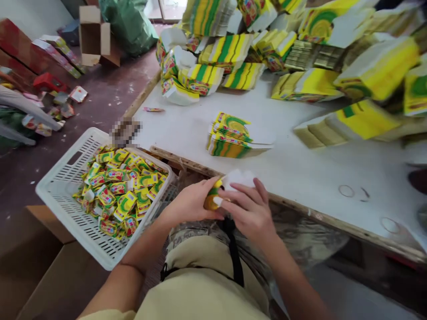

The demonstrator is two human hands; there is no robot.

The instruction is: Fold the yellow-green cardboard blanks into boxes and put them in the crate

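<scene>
At the table's front edge, my left hand [190, 202] is closed around a small yellow-and-green printed carton [212, 200] with white flaps [238, 178]. My right hand [250, 213] meets it from the other side, its thumb against the printed part and its bent fingers on the white flaps. The fingers hide much of the carton. Just beyond, a stack of flat cartons [230, 135] lies on the white table [187, 126]. To my left, a white plastic basket [63, 191] holds many small folded cartons [116, 189].
Piles of flat cartons [233, 49] cover the far side of the table. Rubber bands [346, 191] lie at its right. An open cardboard box [90, 40] and a green sack [128, 26] stand on the floor beyond; another cardboard box [50, 271] is below the basket.
</scene>
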